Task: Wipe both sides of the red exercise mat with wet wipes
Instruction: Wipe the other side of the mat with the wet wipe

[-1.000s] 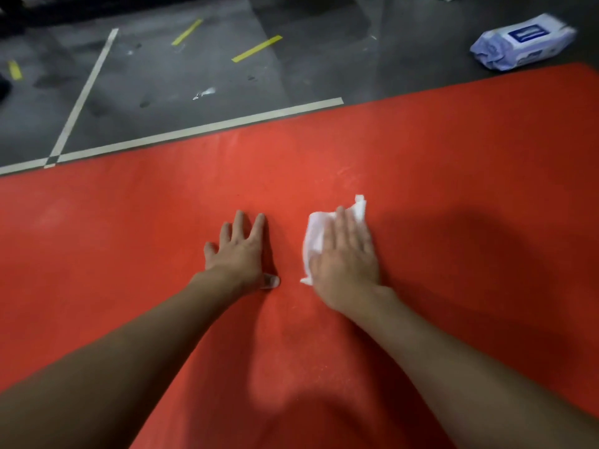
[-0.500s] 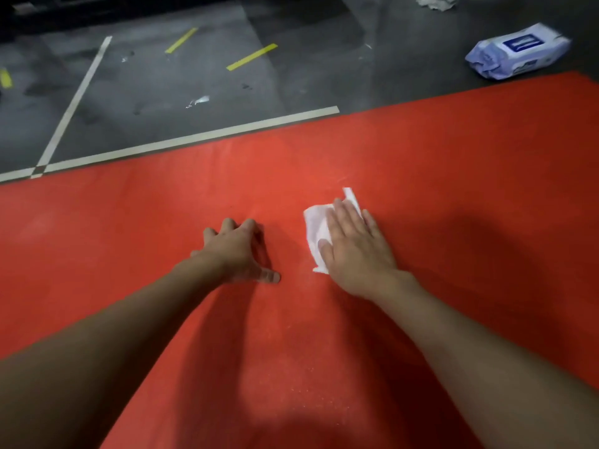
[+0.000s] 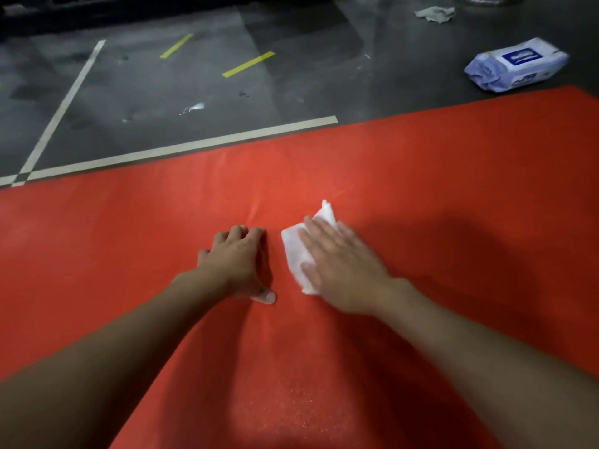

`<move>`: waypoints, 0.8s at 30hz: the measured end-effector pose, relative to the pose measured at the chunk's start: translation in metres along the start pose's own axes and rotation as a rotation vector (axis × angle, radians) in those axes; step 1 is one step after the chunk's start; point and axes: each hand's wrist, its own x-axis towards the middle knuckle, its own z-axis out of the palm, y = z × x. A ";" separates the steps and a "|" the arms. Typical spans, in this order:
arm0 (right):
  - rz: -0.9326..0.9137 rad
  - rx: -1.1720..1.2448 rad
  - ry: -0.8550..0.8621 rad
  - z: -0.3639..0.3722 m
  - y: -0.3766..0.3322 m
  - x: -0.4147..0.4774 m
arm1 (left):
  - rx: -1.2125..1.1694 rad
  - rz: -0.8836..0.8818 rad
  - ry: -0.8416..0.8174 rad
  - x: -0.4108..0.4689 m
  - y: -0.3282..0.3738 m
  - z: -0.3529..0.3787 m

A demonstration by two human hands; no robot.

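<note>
The red exercise mat (image 3: 453,189) lies flat on the floor and fills most of the view. My right hand (image 3: 340,267) lies flat with straight fingers on a white wet wipe (image 3: 296,254), pressing it onto the mat near the middle. The wipe sticks out to the left and beyond the fingertips. Just to its left my left hand (image 3: 238,264) rests on the mat with the fingers curled under and the thumb stretched out; it holds nothing.
A pack of wet wipes (image 3: 518,64) lies on the dark floor beyond the mat's far right corner. A crumpled used wipe (image 3: 434,12) lies farther back. White and yellow tape lines (image 3: 181,147) mark the floor past the mat's far edge.
My right hand has slid the wipe to the right and away from me. My left hand's fingers went from spread flat to curled under. The view has tilted slightly.
</note>
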 end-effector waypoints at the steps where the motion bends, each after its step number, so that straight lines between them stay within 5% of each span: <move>1: 0.083 0.015 0.003 -0.004 0.012 0.008 | -0.013 0.007 -0.025 0.003 -0.001 -0.003; 4: 0.294 0.008 0.035 -0.005 0.002 0.019 | -0.056 0.011 -0.032 0.015 -0.006 -0.013; 8: -0.054 -0.015 0.020 0.002 -0.012 0.015 | -0.084 -0.030 0.101 0.019 -0.004 -0.012; 12: 0.279 0.004 -0.011 -0.009 0.022 0.037 | -0.044 -0.102 0.056 0.025 -0.004 -0.003; 17: -0.016 -0.033 -0.004 0.004 -0.004 0.034 | -0.057 -0.104 -0.024 0.032 -0.006 -0.014; 21: 0.300 0.017 -0.019 -0.010 0.020 0.058 | -0.018 -0.077 -0.012 0.032 -0.013 -0.025; 24: 0.136 -0.004 0.022 0.004 -0.015 0.056 | 0.001 -0.093 0.028 0.037 -0.014 -0.035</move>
